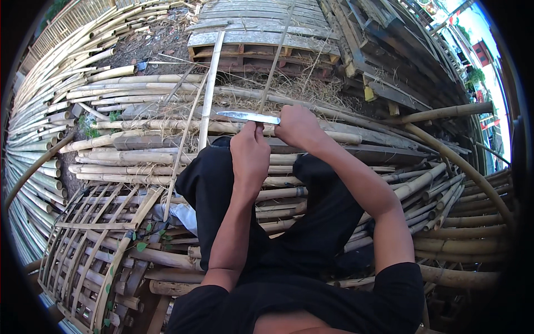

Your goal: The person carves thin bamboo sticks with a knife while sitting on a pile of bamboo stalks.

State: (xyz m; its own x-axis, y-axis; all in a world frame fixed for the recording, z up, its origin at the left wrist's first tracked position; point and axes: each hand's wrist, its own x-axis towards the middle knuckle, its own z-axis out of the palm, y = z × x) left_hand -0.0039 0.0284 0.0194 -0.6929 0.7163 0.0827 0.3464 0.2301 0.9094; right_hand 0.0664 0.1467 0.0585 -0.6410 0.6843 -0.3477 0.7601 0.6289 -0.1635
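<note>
My right hand point(298, 128) is closed round the handle of a knife, most of which it hides. The bright knife blade point(245, 116) points left, above the fingertips of my left hand point(250, 151). A thin bamboo strip point(276, 58) is pinched in my left hand and stretches away from me toward the top of the view. The blade lies across this strip near its held end; whether it cuts in cannot be made out. Beside my left knee a flat, pale bamboo slat point(211, 89) stands leaning, with a thinner strip point(186, 131) to its left.
Bamboo poles point(133, 157) lie in layers beneath and before me. Wooden pallets point(245, 40) stand ahead, with stacked boards point(417, 67) at far right. A bamboo lattice point(95, 227) sits at lower left. One bent pole point(473, 173) arches at right.
</note>
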